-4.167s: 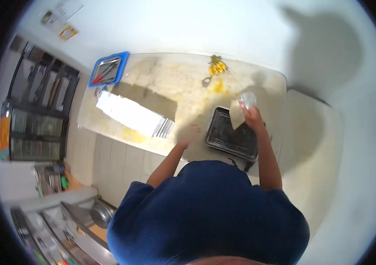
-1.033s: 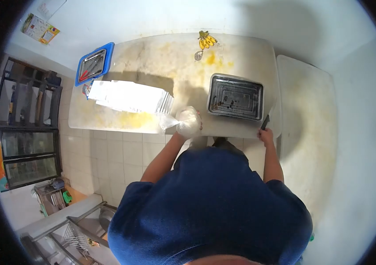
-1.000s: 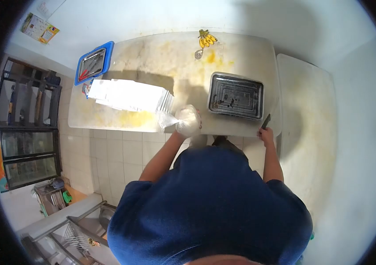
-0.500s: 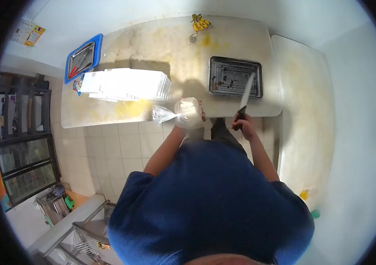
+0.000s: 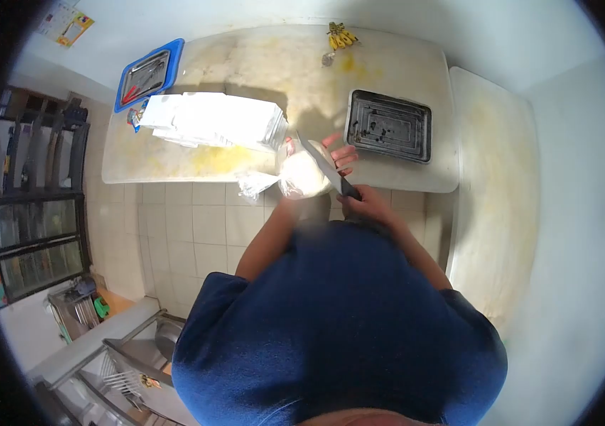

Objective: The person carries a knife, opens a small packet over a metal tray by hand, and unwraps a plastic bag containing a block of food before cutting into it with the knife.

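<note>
A knotted clear plastic bag [image 5: 295,177] with a pale, rounded lump inside rests on my left hand [image 5: 343,156]. The bag covers most of that palm, and its fingers stick out past the right side. My right hand [image 5: 368,204] is closed round the dark handle of a knife [image 5: 320,162]. The blade points up and to the left, lying across the right part of the bag. I cannot tell whether the blade touches the plastic. The bag's twisted tail hangs to the left, over the table's front edge.
On the pale table [image 5: 245,60] lie a stack of white boxes [image 5: 210,119], a black baking tray [image 5: 390,126], bananas [image 5: 341,35] and a blue tray [image 5: 174,57] with a metal tray inside. A second table [image 5: 494,177] stands at right, shelving [image 5: 39,170] at left.
My right hand has brought the knife leftward from beside the black tray to over the bag. My left fingers have spread out. The whole view has shifted slightly.
</note>
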Tool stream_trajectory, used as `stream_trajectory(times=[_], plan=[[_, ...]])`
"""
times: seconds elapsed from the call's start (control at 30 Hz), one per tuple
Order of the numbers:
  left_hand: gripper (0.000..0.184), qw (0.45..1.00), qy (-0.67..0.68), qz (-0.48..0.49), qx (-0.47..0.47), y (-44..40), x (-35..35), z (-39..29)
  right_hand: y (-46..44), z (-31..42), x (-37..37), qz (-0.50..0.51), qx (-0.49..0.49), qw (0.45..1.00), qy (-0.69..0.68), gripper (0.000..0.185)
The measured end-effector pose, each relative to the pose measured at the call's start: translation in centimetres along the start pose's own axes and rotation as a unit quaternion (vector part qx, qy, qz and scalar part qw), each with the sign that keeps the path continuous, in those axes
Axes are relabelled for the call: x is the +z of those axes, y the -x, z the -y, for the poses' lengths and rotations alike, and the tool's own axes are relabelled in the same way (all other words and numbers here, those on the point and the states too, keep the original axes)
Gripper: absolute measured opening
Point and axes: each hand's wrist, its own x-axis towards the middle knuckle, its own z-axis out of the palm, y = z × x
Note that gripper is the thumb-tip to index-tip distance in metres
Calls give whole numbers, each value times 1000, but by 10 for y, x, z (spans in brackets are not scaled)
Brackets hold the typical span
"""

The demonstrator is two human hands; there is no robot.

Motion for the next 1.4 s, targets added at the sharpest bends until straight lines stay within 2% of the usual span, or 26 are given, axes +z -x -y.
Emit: stream_trajectory(times=[0.1, 0.2, 0.3, 0.4, 0.5, 0.53, 0.63, 0.73, 0.83, 0.97, 1.03, 1.13, 1.27, 1.33, 1.4], plan=[[122, 999, 28, -16, 33, -2, 8, 7, -6, 0, -8, 25, -40, 999, -7, 31], [121, 997, 15, -9, 74, -8, 11, 14, -12, 5, -23, 8, -116, 993, 38, 36], [122, 996, -14, -7, 90, -16, 25, 21, -11, 12, -36, 5, -137, 990, 27, 36], [124, 990, -44, 53, 119, -35, 42, 29, -11, 18, -50, 16, -124, 986, -108, 24], [127, 991, -40, 60, 114, -46, 59, 27, -12, 34, -54, -121, -201, 963, -134, 20], [129, 989, -12, 102, 109, -51, 55, 26, -14, 33, -59, -149, -219, 959, -102, 15], [129, 990, -64, 42, 117, -62, 56, 27, -22, 51, -77, -214, -384, 897, 36, 14], [128, 994, -21, 31, 104, -68, 55, 35, -14, 78, -82, -190, -400, 896, 34, 15], [126, 992, -48, 20, 112, -77, 41, 38, -19, 78, -84, -194, -420, 886, 47, 15], [122, 992, -45, -34, 110, -78, 7, 37, -28, 56, -84, -184, -328, 926, -34, 15], [115, 994, -30, -12, 103, -78, 44, 46, -33, 49, -85, -182, -303, 931, -88, 15], [114, 996, -25, -10, 91, -83, 45, 51, -30, 52, -90, -174, -253, 939, -153, 13], [125, 996, -49, -30, 73, -93, 25, 54, -23, 52, -89, -223, -255, 930, -141, 5], [123, 996, -58, -28, 60, -91, 27, 57, -23, 48, -87, -234, -253, 922, -174, 4], [120, 999, -6, 16, 38, -88, 29, 60, -21, 46, -86, -262, -257, 916, -165, 9]])
